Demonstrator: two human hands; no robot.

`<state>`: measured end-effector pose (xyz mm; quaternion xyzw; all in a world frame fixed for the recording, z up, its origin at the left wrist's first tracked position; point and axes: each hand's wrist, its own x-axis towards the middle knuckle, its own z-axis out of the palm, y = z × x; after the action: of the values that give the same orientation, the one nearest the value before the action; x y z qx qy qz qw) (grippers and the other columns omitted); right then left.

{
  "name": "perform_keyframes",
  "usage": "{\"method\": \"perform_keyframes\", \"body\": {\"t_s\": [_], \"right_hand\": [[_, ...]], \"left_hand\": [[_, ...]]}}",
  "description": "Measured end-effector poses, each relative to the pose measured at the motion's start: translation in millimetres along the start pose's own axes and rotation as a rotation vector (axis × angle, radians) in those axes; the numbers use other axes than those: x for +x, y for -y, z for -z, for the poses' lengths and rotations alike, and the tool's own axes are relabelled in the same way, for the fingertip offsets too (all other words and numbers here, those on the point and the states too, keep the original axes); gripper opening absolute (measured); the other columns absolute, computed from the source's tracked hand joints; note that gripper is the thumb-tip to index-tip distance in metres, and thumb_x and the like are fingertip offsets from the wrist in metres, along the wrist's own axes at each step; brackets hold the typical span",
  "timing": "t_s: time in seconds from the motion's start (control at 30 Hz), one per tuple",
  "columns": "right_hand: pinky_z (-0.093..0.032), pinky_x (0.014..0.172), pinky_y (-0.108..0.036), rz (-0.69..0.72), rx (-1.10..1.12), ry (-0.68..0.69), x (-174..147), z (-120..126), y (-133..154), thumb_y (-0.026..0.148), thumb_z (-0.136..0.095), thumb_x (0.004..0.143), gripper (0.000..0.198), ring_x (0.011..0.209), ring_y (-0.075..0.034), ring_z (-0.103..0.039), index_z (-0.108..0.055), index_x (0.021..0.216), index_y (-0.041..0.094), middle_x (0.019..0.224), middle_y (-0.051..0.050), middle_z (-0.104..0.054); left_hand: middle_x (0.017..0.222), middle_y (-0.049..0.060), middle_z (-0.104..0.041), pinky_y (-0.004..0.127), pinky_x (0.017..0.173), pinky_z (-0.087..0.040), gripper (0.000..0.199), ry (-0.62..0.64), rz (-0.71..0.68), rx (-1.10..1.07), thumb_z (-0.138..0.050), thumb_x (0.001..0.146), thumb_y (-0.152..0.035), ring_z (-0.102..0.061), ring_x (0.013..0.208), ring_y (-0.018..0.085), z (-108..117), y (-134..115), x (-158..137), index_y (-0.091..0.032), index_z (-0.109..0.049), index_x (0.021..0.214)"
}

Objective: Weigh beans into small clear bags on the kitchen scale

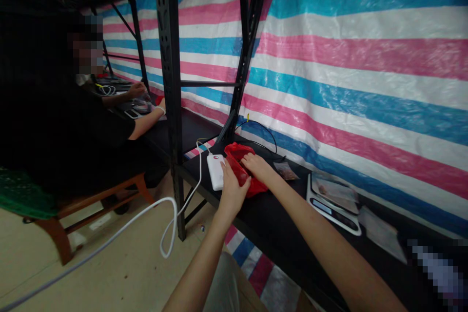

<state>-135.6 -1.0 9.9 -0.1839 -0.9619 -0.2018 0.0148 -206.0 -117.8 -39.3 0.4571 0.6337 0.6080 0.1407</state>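
Observation:
A red plastic bag (259,188) lies crumpled with its mouth open on the black shelf. My left hand (233,189) is closed on the near left side of the bag, its fingers beside a white power bank (215,171) with a white cable plugged in. Over the bag's mouth is my right hand (259,167), its fingers curled down into the opening. Whatever those fingertips hold is hidden. To the right, a small clear bag with brown contents (285,171) lies by the wall. Farther right, a white digital scale (334,217) carries a clear plastic bag (334,190).
Another flat clear bag (382,234) lies right of the scale. A black metal upright (170,58) stands at the shelf's left end. A white cable (127,228) loops across the left. A co-worker (91,112) sits at the left. Striped sheeting (347,68) covers the back.

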Motion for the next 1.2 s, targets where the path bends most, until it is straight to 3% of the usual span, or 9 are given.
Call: {"method": "perform_keyframes", "body": {"t_s": [0.17, 0.3, 0.43, 0.6, 0.8, 0.97, 1.07, 1.2], "right_hand": [[-0.041, 0.085, -0.032, -0.014, 0.294, -0.055, -15.1, -11.8, -8.5, 0.003, -0.044, 0.078, 0.032, 0.100, -0.020, -0.052, -0.051, 0.108, 0.012, 0.102, -0.011, -0.057], [-0.042, 0.085, -0.030, -0.107, 0.519, -0.105, -24.9, -15.8, -3.1, 0.001, -0.045, 0.075, 0.041, 0.099, -0.017, -0.053, -0.047, 0.113, 0.015, 0.110, -0.009, -0.052], [-0.042, 0.086, -0.032, -0.146, 0.640, -0.136, -24.4, -17.6, 4.7, -0.001, -0.049, 0.071, 0.044, 0.099, -0.017, -0.053, -0.049, 0.111, 0.017, 0.110, -0.008, -0.051], [-0.043, 0.082, -0.031, -0.192, 0.818, -0.242, -21.6, -25.4, 3.8, 0.002, -0.057, 0.068, 0.035, 0.089, -0.016, -0.056, -0.057, 0.098, 0.018, 0.098, -0.004, -0.059], [-0.043, 0.073, -0.031, -0.387, 0.849, -0.335, -26.2, -40.7, 6.7, 0.016, -0.068, 0.064, 0.033, 0.076, -0.016, -0.057, -0.062, 0.095, 0.026, 0.082, 0.001, -0.065], [-0.045, 0.071, -0.030, -0.455, 1.158, -0.411, -30.3, -55.0, 7.8, 0.021, -0.067, 0.065, 0.033, 0.069, -0.015, -0.057, -0.062, 0.097, 0.024, 0.088, -0.001, -0.067], [-0.045, 0.076, -0.032, -0.434, 1.324, -0.525, -34.2, -53.7, 5.6, 0.024, -0.066, 0.066, 0.033, 0.078, -0.016, -0.060, -0.061, 0.099, 0.022, 0.095, -0.003, -0.067], [-0.044, 0.079, -0.033, -0.438, 1.425, -0.644, -49.9, -37.2, -3.4, 0.029, -0.065, 0.068, 0.037, 0.090, -0.019, -0.060, -0.059, 0.103, 0.021, 0.103, -0.005, -0.065]], "left_hand": [[0.147, 0.020, -0.007, 0.039, 0.113, -0.010, 0.083, 0.020, -0.019, -0.088, -0.051, 0.070, -0.013, -0.005, 0.136, 0.025, -15.3, 1.2, 1.6, -0.001, -0.005, 0.138], [0.145, 0.015, -0.019, 0.037, 0.113, -0.012, 0.077, -0.053, -0.040, -0.210, -0.040, 0.062, 0.001, -0.016, 0.135, 0.021, -26.7, 2.6, -4.0, -0.007, -0.018, 0.136], [0.138, 0.013, -0.033, 0.036, 0.110, -0.024, 0.073, -0.198, -0.026, -0.404, -0.036, 0.059, 0.003, -0.032, 0.129, 0.019, -30.2, 1.4, -2.6, -0.013, -0.025, 0.130], [0.132, 0.013, -0.039, 0.036, 0.106, -0.031, 0.067, -0.218, 0.017, -0.515, -0.035, 0.058, 0.001, -0.041, 0.123, 0.018, -29.7, 1.3, 3.1, -0.015, -0.029, 0.122], [0.128, 0.011, -0.042, 0.032, 0.106, -0.030, 0.062, -0.217, -0.051, -0.503, -0.035, 0.061, 0.001, -0.041, 0.121, 0.016, -30.1, 0.6, 0.9, -0.015, -0.031, 0.120], [0.128, 0.012, -0.040, 0.035, 0.105, -0.030, 0.050, -0.254, -0.023, -0.400, -0.038, 0.072, -0.006, -0.041, 0.120, 0.018, -29.9, 4.4, -1.3, -0.016, -0.031, 0.121], [0.129, 0.013, -0.038, 0.038, 0.107, -0.026, 0.047, -0.280, -0.045, -0.303, -0.040, 0.077, -0.010, -0.037, 0.123, 0.020, -30.2, 6.7, -1.3, -0.016, -0.032, 0.123], [0.131, 0.013, -0.035, 0.041, 0.108, -0.022, 0.042, -0.349, -0.204, -0.178, -0.041, 0.081, -0.015, -0.031, 0.126, 0.021, -26.4, 2.0, -4.3, -0.016, -0.034, 0.123]]}}
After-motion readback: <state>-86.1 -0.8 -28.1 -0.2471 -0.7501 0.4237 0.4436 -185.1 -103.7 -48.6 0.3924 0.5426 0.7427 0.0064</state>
